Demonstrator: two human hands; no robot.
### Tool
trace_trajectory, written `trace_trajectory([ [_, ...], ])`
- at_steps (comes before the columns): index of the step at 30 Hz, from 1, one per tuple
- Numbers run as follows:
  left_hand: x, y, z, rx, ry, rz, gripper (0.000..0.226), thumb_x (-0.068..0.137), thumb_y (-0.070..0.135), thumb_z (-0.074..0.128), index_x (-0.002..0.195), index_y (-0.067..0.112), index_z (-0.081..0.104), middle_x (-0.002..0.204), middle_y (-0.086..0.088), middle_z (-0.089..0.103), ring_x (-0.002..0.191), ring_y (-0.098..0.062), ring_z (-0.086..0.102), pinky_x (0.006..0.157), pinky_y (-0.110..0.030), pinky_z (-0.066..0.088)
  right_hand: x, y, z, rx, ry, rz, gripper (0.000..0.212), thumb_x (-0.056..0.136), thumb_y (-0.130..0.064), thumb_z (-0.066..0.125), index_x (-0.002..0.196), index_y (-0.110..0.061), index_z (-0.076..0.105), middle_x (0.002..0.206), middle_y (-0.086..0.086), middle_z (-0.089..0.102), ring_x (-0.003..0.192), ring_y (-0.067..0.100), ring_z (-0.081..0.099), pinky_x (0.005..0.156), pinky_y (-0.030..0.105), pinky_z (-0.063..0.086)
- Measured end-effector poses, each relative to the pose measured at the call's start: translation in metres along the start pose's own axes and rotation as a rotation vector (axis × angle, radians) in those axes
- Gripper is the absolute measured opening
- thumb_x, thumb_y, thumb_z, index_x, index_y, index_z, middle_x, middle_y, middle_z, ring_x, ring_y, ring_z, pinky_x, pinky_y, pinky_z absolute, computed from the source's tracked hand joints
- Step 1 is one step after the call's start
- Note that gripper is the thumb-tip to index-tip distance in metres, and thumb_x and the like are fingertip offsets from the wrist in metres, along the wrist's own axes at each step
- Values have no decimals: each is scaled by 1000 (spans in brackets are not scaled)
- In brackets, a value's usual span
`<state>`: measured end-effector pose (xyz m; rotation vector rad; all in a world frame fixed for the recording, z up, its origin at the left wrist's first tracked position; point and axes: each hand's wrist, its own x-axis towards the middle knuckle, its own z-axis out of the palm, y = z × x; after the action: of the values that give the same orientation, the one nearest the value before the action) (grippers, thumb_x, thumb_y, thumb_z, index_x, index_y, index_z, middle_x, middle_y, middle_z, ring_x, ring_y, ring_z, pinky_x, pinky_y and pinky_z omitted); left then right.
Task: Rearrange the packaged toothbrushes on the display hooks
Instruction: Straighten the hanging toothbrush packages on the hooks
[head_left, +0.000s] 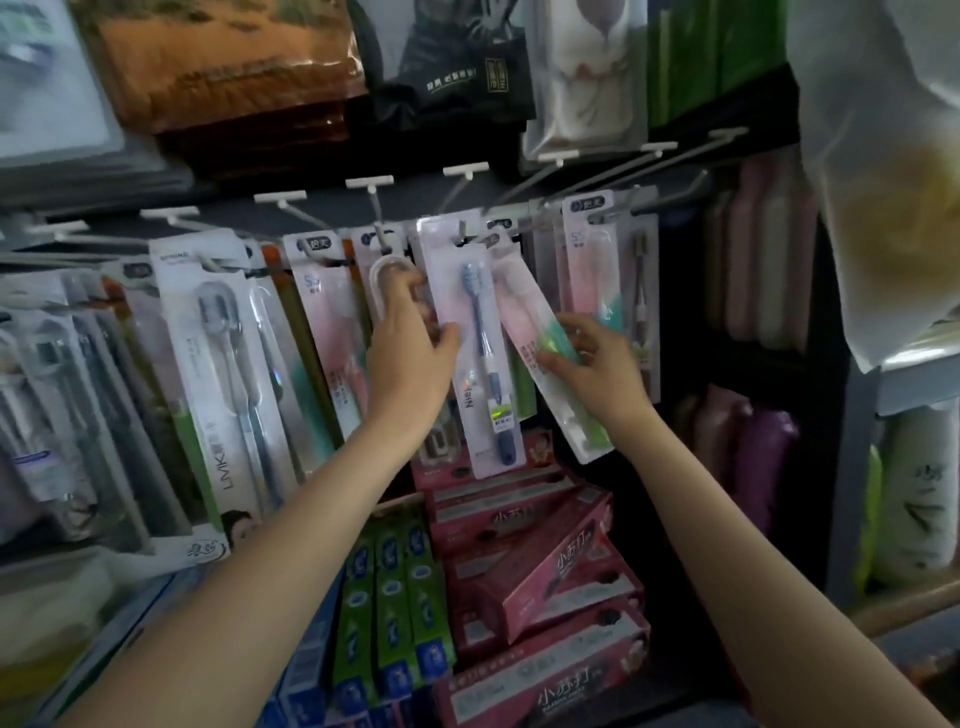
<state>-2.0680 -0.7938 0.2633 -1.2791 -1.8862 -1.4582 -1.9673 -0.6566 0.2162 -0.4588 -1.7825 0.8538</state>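
Packaged toothbrushes hang in a row from metal display hooks (382, 236). My left hand (410, 338) grips the left edge of a pack with a blue toothbrush (480, 358), which hangs on the middle hook. My right hand (597, 364) holds a tilted pink-and-green toothbrush pack (540, 332) from the right; its top is at the neighbouring hook. More pink packs (592, 260) hang to the right, and a grey toothbrush pack (218, 338) hangs further left.
Pink toothpaste boxes (540, 571) and green boxes (389, 597) are stacked on the shelf below the hooks. Bags and packets (234, 62) hang above. Bottles (753, 270) stand on dark shelves to the right, and a pale plastic bag (883, 156) hangs at the upper right.
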Motion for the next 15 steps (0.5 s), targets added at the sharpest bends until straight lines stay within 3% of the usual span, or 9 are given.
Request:
trace_trajectory([
  [2,0,-4,0,22,-3,-15,45,89,12,59,128,13,38,80,11,54,75,-7,56,71,-23,47,5,0,9,89,15,17,40,84,-10,66,122,-8,55,105,4,59,96,16,55,80,21,41],
  [6,3,-9,-2,54,-3,19,40,90,11,57,126,11,42,76,13,50,71,-4,53,68,-23,46,7,1,22,175,26,48,37,87,-11,63,122,-12,53,101,1,59,93,14,56,78,23,45],
  [11,2,-14,-2,130,-11,82,34,91,15,56,124,13,45,76,19,46,77,-12,55,71,-31,48,13,1,29,163,130,81,39,90,-14,59,128,-12,49,114,4,59,101,16,56,87,27,46],
  [15,3,-15,-3,153,-17,99,31,91,15,55,121,14,46,76,17,48,77,-12,58,71,-33,52,14,7,22,84,128,49,38,92,-16,56,129,-12,49,116,2,58,101,12,54,82,18,41],
])
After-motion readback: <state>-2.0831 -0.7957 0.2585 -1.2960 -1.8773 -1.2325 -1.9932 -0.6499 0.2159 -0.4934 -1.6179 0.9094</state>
